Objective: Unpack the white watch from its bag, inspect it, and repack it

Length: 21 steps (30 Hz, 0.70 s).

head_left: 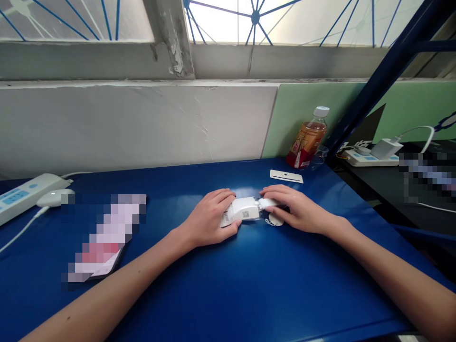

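Note:
My left hand (pixel 213 216) is closed over the left part of a small white box (pixel 246 209) with a printed code and label, thumb along its near side. At the box's right end, the fingers of my right hand (pixel 295 206) pinch a small white piece (pixel 268 203), its kind partly hidden by the fingers. Clear plastic shows around and between the two. Just under my right fingers lies a round off-white tag (pixel 276 219) with a small bead chain. All of this rests on or just above the blue table (pixel 228 285).
Beyond my right hand lies a white card (pixel 286 176). A drink bottle (pixel 308 140) stands by the wall at the back right, near a blue metal post (pixel 370 80). To the left are a blurred phone (pixel 107 268) and a white power strip (pixel 26 192) with a plugged cable.

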### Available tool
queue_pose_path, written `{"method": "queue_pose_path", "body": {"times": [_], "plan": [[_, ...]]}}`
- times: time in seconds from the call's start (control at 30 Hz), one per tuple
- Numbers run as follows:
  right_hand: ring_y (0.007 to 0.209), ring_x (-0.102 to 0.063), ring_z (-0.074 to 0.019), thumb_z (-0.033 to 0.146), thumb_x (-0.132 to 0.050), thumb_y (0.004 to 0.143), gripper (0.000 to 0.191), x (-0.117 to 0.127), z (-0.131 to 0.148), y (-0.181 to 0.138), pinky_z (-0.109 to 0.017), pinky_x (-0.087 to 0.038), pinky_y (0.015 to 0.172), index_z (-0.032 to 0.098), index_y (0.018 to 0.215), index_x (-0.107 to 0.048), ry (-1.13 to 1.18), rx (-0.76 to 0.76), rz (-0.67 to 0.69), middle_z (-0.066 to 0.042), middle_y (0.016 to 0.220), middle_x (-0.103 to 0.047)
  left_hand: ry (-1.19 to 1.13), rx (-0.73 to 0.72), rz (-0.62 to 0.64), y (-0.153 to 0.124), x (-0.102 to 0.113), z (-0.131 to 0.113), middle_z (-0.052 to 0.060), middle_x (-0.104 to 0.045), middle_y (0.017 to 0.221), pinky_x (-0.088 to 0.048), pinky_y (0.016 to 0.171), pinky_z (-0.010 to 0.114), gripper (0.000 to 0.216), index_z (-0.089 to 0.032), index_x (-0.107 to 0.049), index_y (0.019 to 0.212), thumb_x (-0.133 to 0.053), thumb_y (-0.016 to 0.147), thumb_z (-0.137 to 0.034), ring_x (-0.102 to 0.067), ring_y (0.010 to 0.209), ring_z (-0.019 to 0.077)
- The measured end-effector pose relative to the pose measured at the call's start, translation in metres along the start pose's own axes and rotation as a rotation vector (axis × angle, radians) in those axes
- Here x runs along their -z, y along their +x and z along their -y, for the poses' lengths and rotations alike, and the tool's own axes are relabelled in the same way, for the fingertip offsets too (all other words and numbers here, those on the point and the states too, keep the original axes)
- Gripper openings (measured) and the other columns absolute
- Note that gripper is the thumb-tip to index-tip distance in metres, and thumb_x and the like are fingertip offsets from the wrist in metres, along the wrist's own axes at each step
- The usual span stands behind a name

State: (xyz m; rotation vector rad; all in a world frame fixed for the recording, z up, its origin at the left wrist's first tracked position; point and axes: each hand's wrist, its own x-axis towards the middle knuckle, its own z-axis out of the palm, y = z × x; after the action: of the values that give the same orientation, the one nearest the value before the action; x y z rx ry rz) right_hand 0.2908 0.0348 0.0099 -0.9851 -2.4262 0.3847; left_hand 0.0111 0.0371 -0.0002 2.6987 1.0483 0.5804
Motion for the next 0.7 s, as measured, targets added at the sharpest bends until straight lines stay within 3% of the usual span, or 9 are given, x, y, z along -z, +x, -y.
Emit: {"method": "queue_pose_path", "body": {"times": [0.3,0.53,0.6,0.7], "plan": [[0.107,-0.066,-0.0261,0.026,-0.047,0.099,0.025,0.015,-0.008,0.0,-0.042,-0.053,0.094,0.022,0.116,-0.065,-0.061,-0.083,-0.473,-0.011,0.114,-0.07,-0.034,0.007,0.027,-0.002,0.002,0.001,0.017,-0.058,0.134,-0.042,0.107,0.053,0.05,-0.015,-0.055,0.129,-0.059,0.086,-0.04,-0.049,0.129,0.0361],[0.082,-0.072,-0.0257,0.032,-0.062,0.092,0.015,0.018,0.001,-0.003,-0.042,-0.059,0.077,0.026,0.087,-0.074,-0.093,-0.139,-0.897,-0.007,0.088,-0.076,-0.023,0.047,0.113,-0.002,0.001,0.002,0.021,-0.046,0.148,-0.033,0.113,0.056,0.066,-0.01,-0.048,0.141,-0.058,0.088,-0.049,-0.031,0.143,0.04],[0.075,-0.072,-0.0247,0.032,-0.064,0.091,0.013,0.018,0.005,-0.005,-0.04,-0.059,0.07,0.025,0.086,-0.074,-0.059,-0.174,-0.964,-0.006,0.084,-0.075,-0.011,0.068,0.18,-0.001,0.004,0.003,0.02,-0.039,0.153,-0.031,0.114,0.057,0.071,-0.009,-0.043,0.145,-0.054,0.091,-0.052,-0.024,0.146,0.0395],[0.071,-0.072,-0.0234,0.033,-0.067,0.089,0.011,0.014,0.009,-0.005,-0.039,-0.06,0.067,0.025,0.085,-0.074,-0.009,-0.196,-0.948,-0.005,0.083,-0.075,-0.015,0.103,0.258,0.001,0.011,0.003,0.021,-0.03,0.158,-0.029,0.116,0.056,0.08,-0.009,-0.035,0.15,-0.052,0.091,-0.06,-0.02,0.148,0.0393]]}}
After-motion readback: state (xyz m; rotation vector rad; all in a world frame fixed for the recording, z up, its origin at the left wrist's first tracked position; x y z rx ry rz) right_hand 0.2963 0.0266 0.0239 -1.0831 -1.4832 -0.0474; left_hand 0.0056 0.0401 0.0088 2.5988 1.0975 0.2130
